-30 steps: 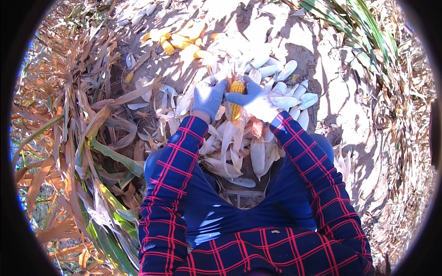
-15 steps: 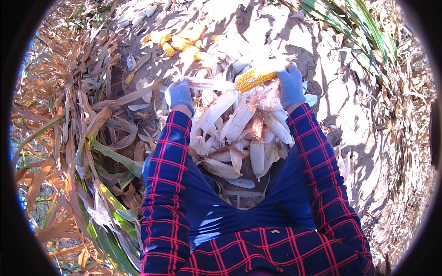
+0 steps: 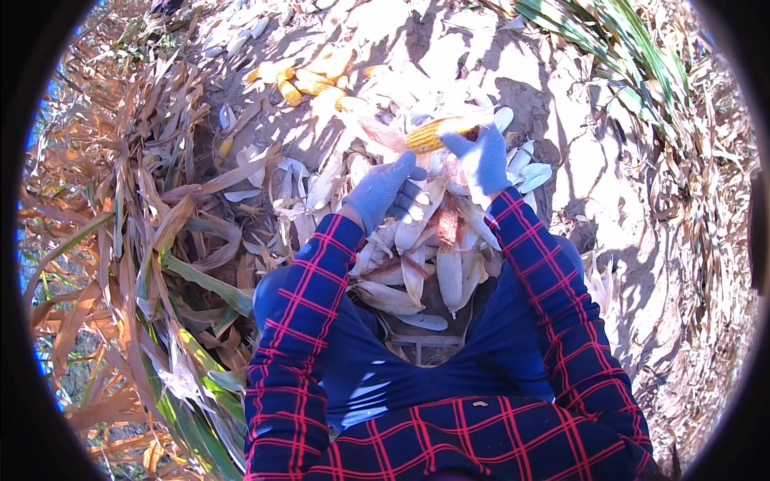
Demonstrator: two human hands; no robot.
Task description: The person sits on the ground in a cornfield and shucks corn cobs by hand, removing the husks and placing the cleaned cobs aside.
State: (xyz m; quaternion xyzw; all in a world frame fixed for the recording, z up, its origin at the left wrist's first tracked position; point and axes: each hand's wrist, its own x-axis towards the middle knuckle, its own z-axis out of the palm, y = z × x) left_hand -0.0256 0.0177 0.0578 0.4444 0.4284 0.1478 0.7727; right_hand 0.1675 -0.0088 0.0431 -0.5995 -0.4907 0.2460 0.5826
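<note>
A yellow ear of corn (image 3: 431, 135) lies across the space between my gloved hands, its kernels bare and a pale husk (image 3: 380, 128) beside its left end. My right hand (image 3: 481, 160) grips the ear's right end, thumb along the near side. My left hand (image 3: 383, 192) is just below the ear's left end, fingers loosely apart and holding nothing I can see. Under both hands is a heap of corn still in dry husks (image 3: 451, 276), with reddish-brown silk (image 3: 447, 220) on top.
Several bare yellow ears (image 3: 309, 80) lie on the sunlit soil beyond the heap. Dry corn stalks and leaves (image 3: 152, 192) crowd the left side. Green leaves (image 3: 609, 48) lie at the far right. Between my legs is a grey metal frame (image 3: 421, 343).
My left hand has come away from the loose husk at left and moved right and nearer, toward the ear. My right hand keeps the ear, shifting slightly left.
</note>
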